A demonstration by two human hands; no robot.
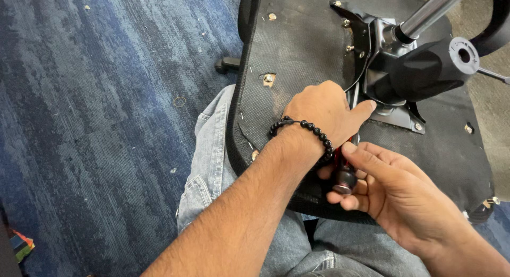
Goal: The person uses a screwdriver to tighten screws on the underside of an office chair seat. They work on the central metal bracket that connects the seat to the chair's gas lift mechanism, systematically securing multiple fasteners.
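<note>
An upturned office chair seat, covered in black fabric, rests on my lap. Its black metal mechanism plate carries a black lever knob and a chrome gas cylinder. My left hand, with a black bead bracelet on the wrist, lies on the seat with its fingers against the plate's near edge. My right hand grips the red and black handle of a screwdriver. The screwdriver's shaft runs up behind my left hand and its tip is hidden.
Blue patterned carpet fills the left side. A black caster pokes out from under the seat's left edge. Bolts sit in the seat underside. My jeans show below the seat. A colourful object lies at the bottom left.
</note>
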